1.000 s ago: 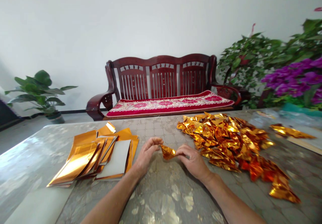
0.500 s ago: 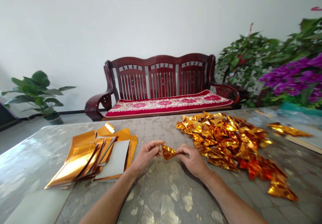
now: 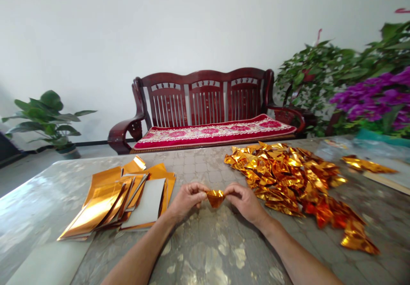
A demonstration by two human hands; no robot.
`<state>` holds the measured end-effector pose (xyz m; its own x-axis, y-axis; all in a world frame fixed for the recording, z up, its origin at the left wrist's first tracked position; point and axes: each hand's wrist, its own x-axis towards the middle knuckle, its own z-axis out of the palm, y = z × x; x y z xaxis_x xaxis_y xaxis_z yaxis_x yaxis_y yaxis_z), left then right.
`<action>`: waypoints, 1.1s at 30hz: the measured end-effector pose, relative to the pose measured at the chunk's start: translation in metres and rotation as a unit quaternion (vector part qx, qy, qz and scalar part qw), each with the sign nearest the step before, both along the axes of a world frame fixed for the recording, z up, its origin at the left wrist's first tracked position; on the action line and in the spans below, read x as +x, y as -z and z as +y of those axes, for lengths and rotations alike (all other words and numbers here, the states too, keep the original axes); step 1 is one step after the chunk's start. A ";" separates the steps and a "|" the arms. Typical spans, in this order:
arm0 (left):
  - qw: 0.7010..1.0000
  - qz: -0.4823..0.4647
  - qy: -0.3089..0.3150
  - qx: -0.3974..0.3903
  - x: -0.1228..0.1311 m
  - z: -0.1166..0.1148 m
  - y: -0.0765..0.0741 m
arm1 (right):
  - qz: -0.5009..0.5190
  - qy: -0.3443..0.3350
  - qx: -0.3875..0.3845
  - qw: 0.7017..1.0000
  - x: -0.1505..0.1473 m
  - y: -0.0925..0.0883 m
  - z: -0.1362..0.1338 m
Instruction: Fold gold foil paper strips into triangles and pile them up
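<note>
A small folded gold foil piece [image 3: 215, 198] is held between my two hands near the middle of the table. My left hand [image 3: 188, 198] pinches its left end between thumb and fingers. At the right end, my right hand [image 3: 240, 197] grips it the same way. To the left lie gold foil sheets [image 3: 104, 195] in a loose stack, with a pale sheet [image 3: 145, 203] on the right part. A large heap of folded gold foil pieces [image 3: 282, 174] spreads over the right side, a few of them more orange-red.
The patterned table [image 3: 205, 255] spans the foreground. Beyond it stands a dark red wooden bench [image 3: 206, 105] with a red cushion. Purple flowers [image 3: 373, 97], clear plastic and a board are at right, a potted plant [image 3: 51, 118] at left.
My left hand has closed its fingers on the left end of the foil piece. The piece has turned and now sits level between both hands, point down.
</note>
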<state>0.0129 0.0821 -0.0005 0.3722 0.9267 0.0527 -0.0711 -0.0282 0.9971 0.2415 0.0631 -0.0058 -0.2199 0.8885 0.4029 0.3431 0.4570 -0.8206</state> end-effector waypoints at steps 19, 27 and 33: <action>0.996 0.005 -0.083 -0.037 0.039 -0.032 -0.006 | -0.133 0.061 0.169 0.975 -0.018 -0.012 -0.017; 0.991 0.079 -0.060 0.092 0.029 -0.024 -0.002 | -0.077 0.028 0.130 0.988 -0.014 -0.014 -0.015; 0.978 0.091 -0.085 0.170 0.030 -0.022 0.001 | -0.047 0.017 0.100 0.994 -0.016 -0.012 -0.013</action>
<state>0.0429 0.0598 -0.0017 0.2466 0.9164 0.3152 0.1413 -0.3558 0.9238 0.2254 0.0501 0.0066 -0.2359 0.8007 0.5506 0.4318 0.5940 -0.6788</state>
